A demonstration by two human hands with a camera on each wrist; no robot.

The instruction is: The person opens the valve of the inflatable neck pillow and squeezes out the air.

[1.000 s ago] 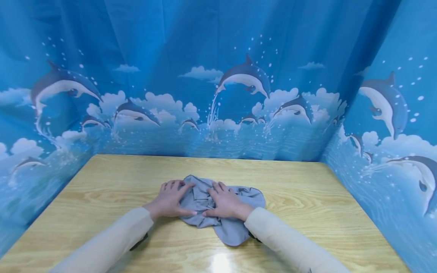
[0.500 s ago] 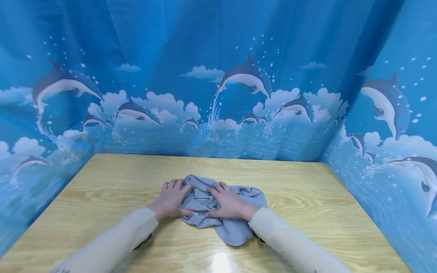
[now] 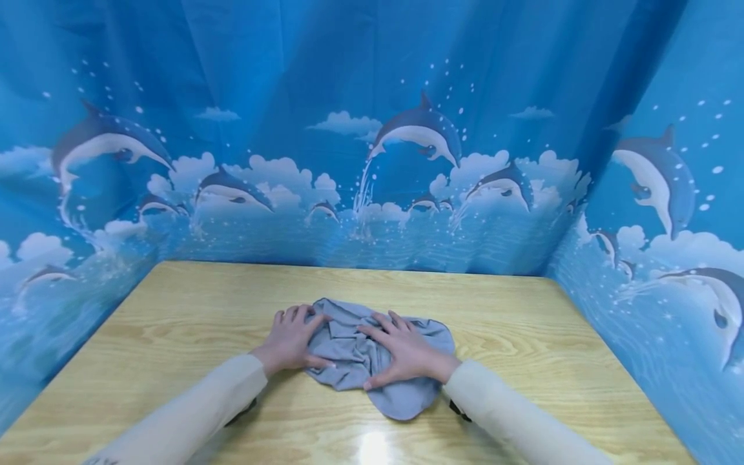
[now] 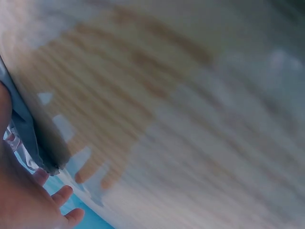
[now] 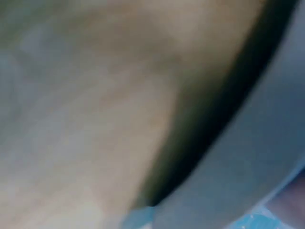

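Note:
A crumpled grey cloth point(image 3: 349, 352) with dark edging and rounded ends lies on the wooden table in the head view. My left hand point(image 3: 289, 339) rests at its left side, fingers spread over the edge and thumb lying on the fabric. On the right part of the cloth lies my right hand point(image 3: 403, 354), palm down with fingers spread and thumb pointing toward the near edge. The left wrist view shows a fold of the cloth point(image 4: 26, 129) beside the hand point(image 4: 28, 202). In the right wrist view a blurred grey stretch of cloth point(image 5: 238, 157) hides most of the hand.
The wood-grain table point(image 3: 192, 310) reaches back to a blue curtain point(image 3: 279, 226) printed with dolphins, which also hangs along both sides. A bright light reflection point(image 3: 374, 445) shows on the near part of the table.
My right hand has slid right across the cloth and its thumb has spread toward the near edge, uncovering more of the folds in the middle. The left hand stays nearly in place.

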